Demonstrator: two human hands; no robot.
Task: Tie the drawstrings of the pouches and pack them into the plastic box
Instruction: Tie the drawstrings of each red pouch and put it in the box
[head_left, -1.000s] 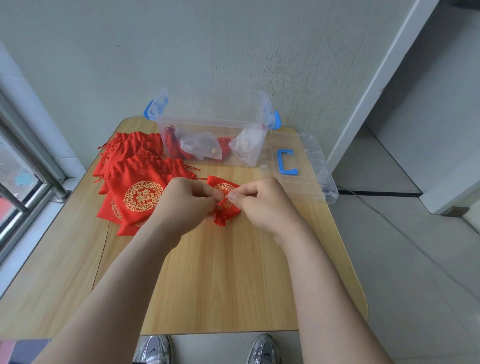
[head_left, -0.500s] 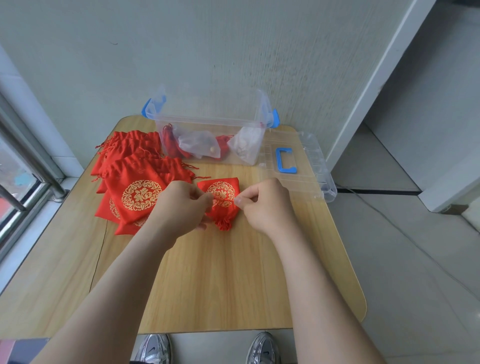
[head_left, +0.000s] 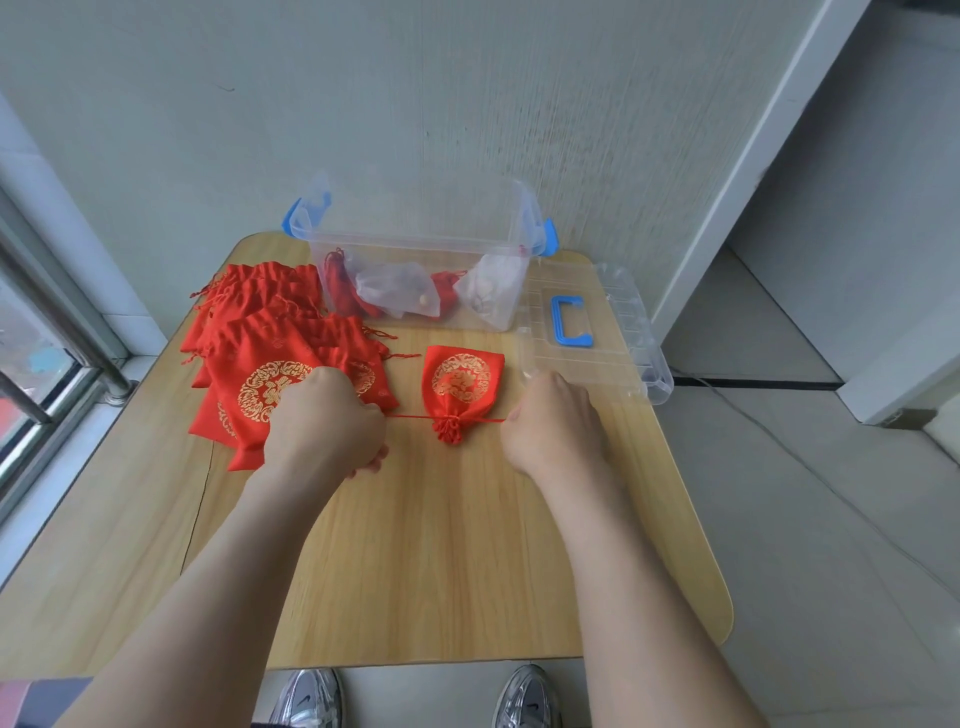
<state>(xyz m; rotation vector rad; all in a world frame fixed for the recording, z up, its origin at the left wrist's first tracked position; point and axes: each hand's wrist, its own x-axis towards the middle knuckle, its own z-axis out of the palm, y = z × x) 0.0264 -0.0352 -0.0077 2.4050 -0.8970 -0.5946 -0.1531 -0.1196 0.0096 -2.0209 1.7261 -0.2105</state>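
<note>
A small red pouch (head_left: 461, 382) with a gold round emblem lies on the wooden table (head_left: 441, 561), its mouth gathered tight toward me. Its red drawstring (head_left: 410, 417) runs taut to both sides. My left hand (head_left: 324, 421) pinches the left end and my right hand (head_left: 553, 421) pinches the right end, the two hands spread apart. Behind the pouch stands the clear plastic box (head_left: 421, 228) with blue latches, holding red pouches and white translucent bags. A pile of untied red pouches (head_left: 270, 332) lies to the left, partly under my left hand.
The box's clear lid (head_left: 597, 338) with a blue handle lies flat at the right rear of the table, close to my right hand. A wall stands behind the table, a window rail at the left. My two shoes show below the table's near edge.
My hands have moved apart, left going left and right going right, pulling the drawstring taut. The pouch's mouth has cinched into a tight bunch.
</note>
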